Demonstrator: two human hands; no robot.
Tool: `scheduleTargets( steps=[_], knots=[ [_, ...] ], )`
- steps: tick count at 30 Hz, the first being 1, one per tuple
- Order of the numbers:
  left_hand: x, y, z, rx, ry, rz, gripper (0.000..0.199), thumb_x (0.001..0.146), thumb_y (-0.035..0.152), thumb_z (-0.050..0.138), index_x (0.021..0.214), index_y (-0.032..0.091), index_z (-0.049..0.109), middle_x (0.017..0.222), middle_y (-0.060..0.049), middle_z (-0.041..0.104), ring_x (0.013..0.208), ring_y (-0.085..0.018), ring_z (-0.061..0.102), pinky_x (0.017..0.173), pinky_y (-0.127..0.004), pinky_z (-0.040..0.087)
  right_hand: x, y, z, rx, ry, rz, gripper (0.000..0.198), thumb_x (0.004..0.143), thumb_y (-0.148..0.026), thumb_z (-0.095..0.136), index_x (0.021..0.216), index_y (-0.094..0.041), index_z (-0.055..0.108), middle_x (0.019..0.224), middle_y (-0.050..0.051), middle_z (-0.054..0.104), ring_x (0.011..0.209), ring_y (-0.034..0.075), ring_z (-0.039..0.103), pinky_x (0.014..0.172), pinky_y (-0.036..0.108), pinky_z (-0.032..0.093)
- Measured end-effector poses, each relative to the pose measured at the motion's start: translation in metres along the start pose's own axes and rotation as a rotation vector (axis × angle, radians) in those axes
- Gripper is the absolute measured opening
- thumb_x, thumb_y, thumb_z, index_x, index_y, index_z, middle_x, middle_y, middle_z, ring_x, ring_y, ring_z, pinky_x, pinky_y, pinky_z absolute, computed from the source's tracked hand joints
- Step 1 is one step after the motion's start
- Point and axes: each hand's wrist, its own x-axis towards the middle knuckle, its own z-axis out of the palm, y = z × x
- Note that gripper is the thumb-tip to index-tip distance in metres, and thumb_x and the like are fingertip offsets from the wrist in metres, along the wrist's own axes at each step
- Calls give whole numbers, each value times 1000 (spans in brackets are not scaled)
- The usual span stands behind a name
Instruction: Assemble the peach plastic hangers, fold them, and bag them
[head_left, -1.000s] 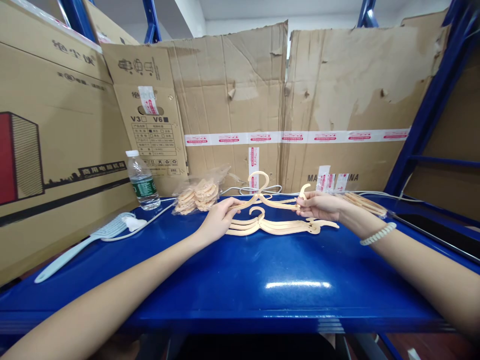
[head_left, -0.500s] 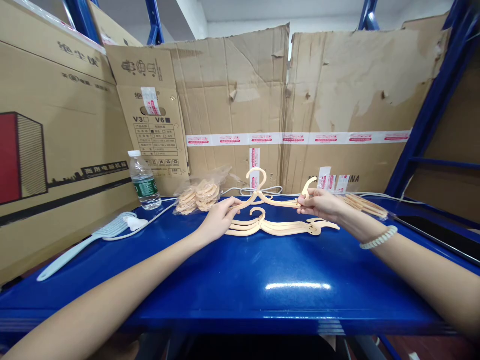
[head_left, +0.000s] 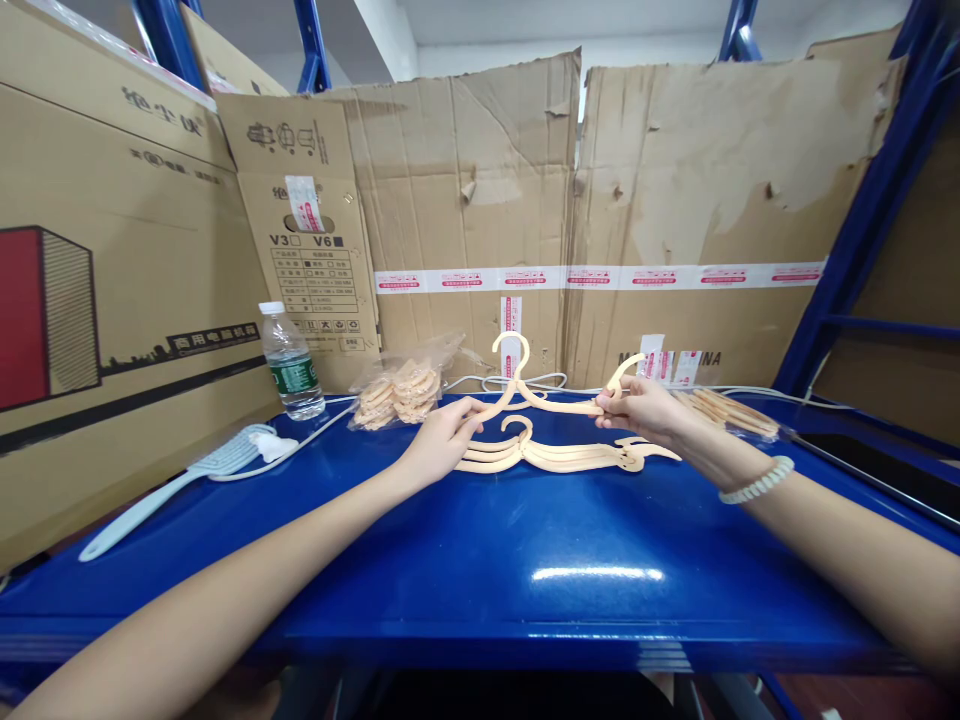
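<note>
A cream-coloured clothes hanger is held up between my two hands, its hook pointing upward. My left hand pinches its left end, which the fingers partly hide. At the other end, my right hand grips the hanger close to a curved piece that rises above the thumb. Just in front, a stack of similar hangers lies on the blue table, a hook at its middle and a face-like shape near its right end. My left hand covers part of that stack's left end.
A bag of cream-coloured pieces lies behind my left hand. Further left are a water bottle and a pale blue hairbrush. On the right are a bag of thin sticks and a dark flat device. Cardboard stands behind.
The curved piece at my right hand has tipped slightly to the right. Both hands keep their hold on the hanger, and the stack stays in place.
</note>
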Motion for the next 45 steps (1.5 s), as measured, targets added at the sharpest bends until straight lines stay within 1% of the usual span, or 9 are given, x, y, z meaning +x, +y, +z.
scheduleTargets(
  steps=[3, 9, 14, 21, 24, 27, 32, 37, 45],
  knots=[
    [0, 2, -1, -14, -13, 20, 24, 87, 21, 44, 106, 18, 58, 89, -4, 66, 85, -19, 62, 77, -30, 45, -2, -3, 0, 6, -20, -20, 25, 80, 2, 57, 67, -16, 48, 62, 1, 62, 56, 11, 67, 56, 17, 59],
    [2, -4, -8, 91, -95, 46, 27, 85, 26, 47, 110, 18, 54, 74, 1, 58, 71, -17, 56, 69, -28, 41, 5, -1, -13, 40, -142, -81, 5, 85, -17, 59, 89, -18, 62, 79, 3, 65, 69, 14, 67, 52, 20, 57],
    [2, -4, -13, 119, -133, 78, 17, 87, 27, 44, 99, 19, 54, 80, 0, 59, 72, -16, 55, 68, -28, 40, 17, 3, -27, 21, -204, -170, 12, 74, -22, 73, 83, -18, 67, 69, 0, 61, 60, 9, 57, 49, 16, 49],
    [8, -4, -28, 221, -173, 165, 20, 90, 31, 45, 93, 18, 59, 87, -3, 57, 81, -18, 55, 77, -32, 42, 23, -12, -57, 155, -208, -86, 9, 71, -22, 72, 77, -16, 71, 69, 1, 63, 59, 8, 56, 48, 16, 44],
    [9, -2, -36, 285, -165, 236, 25, 91, 33, 44, 88, 16, 63, 92, -5, 53, 85, -18, 54, 80, -32, 43, 25, -17, -81, 4, -277, -60, 13, 67, -21, 75, 79, -15, 72, 68, 2, 66, 58, 8, 57, 54, 19, 46],
    [7, 4, -43, 340, -256, 288, 22, 91, 28, 46, 88, 16, 65, 88, -5, 54, 82, -17, 55, 77, -30, 42, 23, -21, -97, -293, -385, -60, 27, 65, -23, 77, 90, -16, 73, 75, 5, 70, 63, 11, 61, 62, 24, 48],
    [1, 14, -45, 426, -400, 294, 13, 86, 21, 52, 85, 17, 64, 83, -3, 60, 76, -15, 56, 67, -26, 39, 19, -27, -93, -793, -679, -148, 23, 70, -33, 74, 85, -15, 74, 79, 5, 69, 68, 13, 59, 61, 25, 44],
    [-1, 16, -43, 440, -540, 232, 9, 77, 25, 67, 79, 18, 61, 74, 1, 61, 68, -13, 55, 57, -22, 33, 18, -25, -79, -973, -840, -149, 27, 67, -38, 75, 81, -15, 74, 78, 5, 70, 74, 16, 61, 68, 27, 45],
    [-2, 10, -35, 406, -656, 238, 8, 75, 13, 66, 77, 18, 60, 72, 2, 64, 63, -12, 56, 56, -22, 34, 20, -16, -72, -1057, -905, -86, 34, 62, -44, 77, 78, -15, 71, 75, 4, 71, 71, 18, 63, 65, 28, 45]
  ],
)
